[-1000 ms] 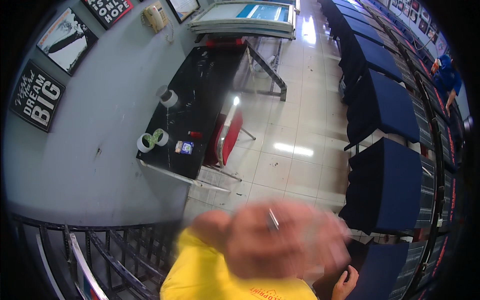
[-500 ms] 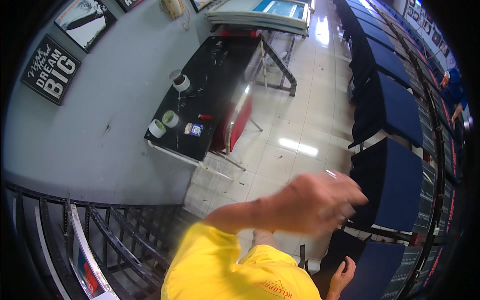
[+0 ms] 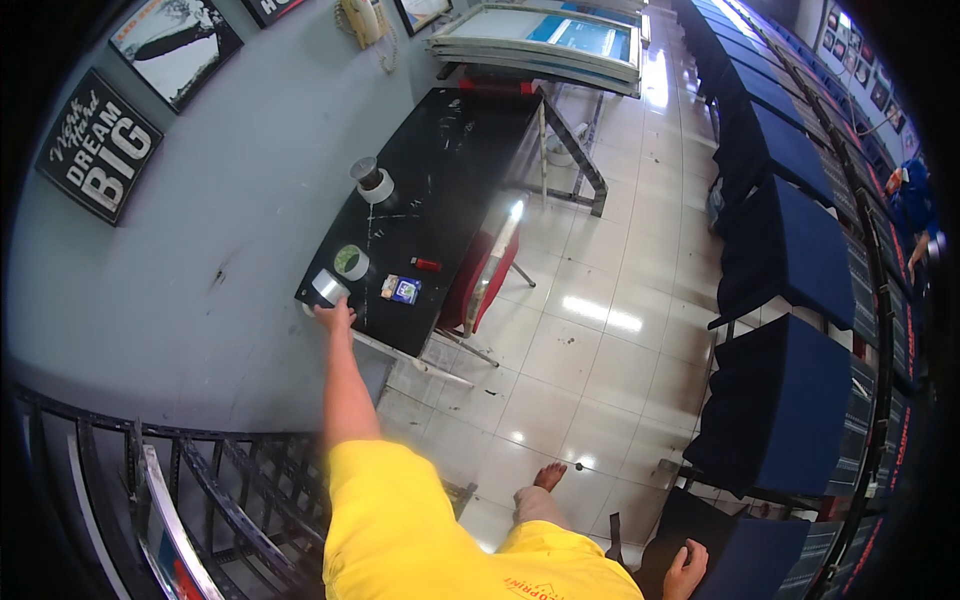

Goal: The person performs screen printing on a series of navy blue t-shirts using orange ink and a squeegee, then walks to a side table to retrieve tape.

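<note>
On the black table, left hand touches glossy whitish tape roll, grip unclear; right hand loosely half-open!

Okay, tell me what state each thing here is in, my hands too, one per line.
Left hand: fingers at the near tape roll, grip unclear
Right hand: half-open, nothing visibly held
Near tape roll: on the table, at its corner
Red chair: upright, beside the table
Framed screens: stacked
Wall phone: mounted, partly cut off
</note>
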Demonstrator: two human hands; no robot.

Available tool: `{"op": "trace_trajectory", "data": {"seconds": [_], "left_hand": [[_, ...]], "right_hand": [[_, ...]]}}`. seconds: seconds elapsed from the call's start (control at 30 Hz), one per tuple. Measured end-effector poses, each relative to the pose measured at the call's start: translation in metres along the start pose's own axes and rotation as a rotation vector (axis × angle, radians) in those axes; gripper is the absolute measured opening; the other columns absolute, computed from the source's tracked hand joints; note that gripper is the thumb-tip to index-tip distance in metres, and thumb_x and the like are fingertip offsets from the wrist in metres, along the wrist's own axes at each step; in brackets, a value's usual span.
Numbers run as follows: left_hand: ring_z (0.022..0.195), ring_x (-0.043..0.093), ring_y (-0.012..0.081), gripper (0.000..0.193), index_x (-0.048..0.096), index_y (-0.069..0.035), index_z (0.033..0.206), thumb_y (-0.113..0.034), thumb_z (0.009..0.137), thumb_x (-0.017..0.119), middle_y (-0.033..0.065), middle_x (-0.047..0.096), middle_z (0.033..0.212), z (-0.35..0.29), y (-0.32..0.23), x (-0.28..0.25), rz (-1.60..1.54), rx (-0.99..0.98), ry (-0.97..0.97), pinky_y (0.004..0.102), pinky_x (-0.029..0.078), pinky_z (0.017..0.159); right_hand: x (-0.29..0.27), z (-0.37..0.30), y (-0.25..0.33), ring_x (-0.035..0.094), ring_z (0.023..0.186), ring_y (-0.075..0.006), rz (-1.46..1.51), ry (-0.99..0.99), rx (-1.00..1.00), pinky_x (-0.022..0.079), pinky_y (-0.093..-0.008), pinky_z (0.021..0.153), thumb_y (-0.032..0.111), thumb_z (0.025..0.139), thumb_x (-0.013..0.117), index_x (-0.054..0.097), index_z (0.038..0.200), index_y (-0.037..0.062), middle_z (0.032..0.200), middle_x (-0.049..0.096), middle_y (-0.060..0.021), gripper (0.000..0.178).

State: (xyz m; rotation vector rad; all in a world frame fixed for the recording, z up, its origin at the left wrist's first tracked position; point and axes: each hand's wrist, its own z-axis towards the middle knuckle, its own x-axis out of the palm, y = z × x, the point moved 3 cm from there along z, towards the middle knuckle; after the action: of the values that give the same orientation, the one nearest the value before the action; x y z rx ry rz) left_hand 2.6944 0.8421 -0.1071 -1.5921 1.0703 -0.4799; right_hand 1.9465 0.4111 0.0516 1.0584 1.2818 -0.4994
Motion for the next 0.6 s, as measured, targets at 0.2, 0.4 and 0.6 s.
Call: {"op": "trace_trajectory", "data": {"seconds": [0.2, 0.4, 0.6], "left_hand": [[0.079, 0.070, 0.0323, 0.066, 0.024, -0.003, 0.148, -0.002, 0.093, 0.060, 0.0214, 0.058, 0.114, 0.048, -0.034, -0.038, -0.240, -0.065, 0.091, 0.0381, 0.061, 0.065], [0.073, 0.073, 0.0272, 0.035, 0.052, 0.003, 0.127, 0.002, 0.092, 0.057, 0.0208, 0.066, 0.108, 0.058, -0.045, -0.016, 0.116, 0.354, -0.056, 0.0358, 0.059, 0.065], [0.111, 0.062, 0.0400, 0.035, 0.064, 0.000, 0.120, -0.007, 0.085, 0.066, 0.0228, 0.067, 0.115, 0.057, -0.093, 0.009, 0.717, 0.840, -0.055, 0.0454, 0.049, 0.094]], "right_hand": [[0.013, 0.028, 0.013, 0.061, 0.108, -0.0350, 0.011, 0.124, -0.054, 0.046, -0.0420, 0.097, 0.019, 0.094, 0.060, 0.068, 0.111, 0.0013, 0.113, 0.068, -0.0188, 0.026], [0.020, 0.034, 0.024, 0.061, 0.110, -0.0348, -0.001, 0.172, -0.064, 0.046, -0.0423, 0.098, 0.020, 0.094, 0.060, 0.069, 0.111, 0.0015, 0.114, 0.067, -0.0190, 0.026], [0.024, 0.038, 0.036, 0.060, 0.111, -0.0348, 0.007, 0.210, -0.063, 0.045, -0.0423, 0.099, 0.020, 0.095, 0.059, 0.068, 0.113, 0.0017, 0.115, 0.067, -0.0192, 0.027]]}}
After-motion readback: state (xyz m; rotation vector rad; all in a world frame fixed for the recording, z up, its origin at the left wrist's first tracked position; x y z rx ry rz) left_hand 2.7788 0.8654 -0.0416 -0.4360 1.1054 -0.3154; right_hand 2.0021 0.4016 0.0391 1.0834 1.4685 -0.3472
